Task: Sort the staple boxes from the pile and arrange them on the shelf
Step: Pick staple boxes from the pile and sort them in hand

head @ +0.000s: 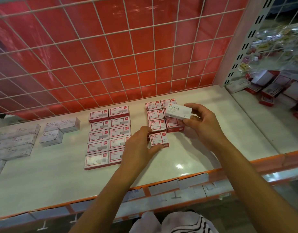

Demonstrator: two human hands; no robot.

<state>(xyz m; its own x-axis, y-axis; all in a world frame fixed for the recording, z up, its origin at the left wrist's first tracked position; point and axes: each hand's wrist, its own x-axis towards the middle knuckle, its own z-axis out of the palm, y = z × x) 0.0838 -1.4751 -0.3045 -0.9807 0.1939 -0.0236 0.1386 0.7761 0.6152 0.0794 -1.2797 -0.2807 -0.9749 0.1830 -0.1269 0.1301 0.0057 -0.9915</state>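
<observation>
Left hand [138, 148] grips one red box [159, 140] on the shelf [195, 157] — right hand [202, 125] holds one white box [178, 111].

Right hand [202, 125]: holds a white STAPLES box [178, 111] above the right cluster of red boxes [155, 115].
Left hand [140, 148]: pinches a small red box [159, 140] resting on the shelf [187, 157], nearest in that cluster.
Mid-shelf: two-column red block [108, 133].
Far left: white boxes [15, 142] in rows.
Right bay: jumbled pile [276, 88].
Behind: wire grid [111, 47] over red.
</observation>
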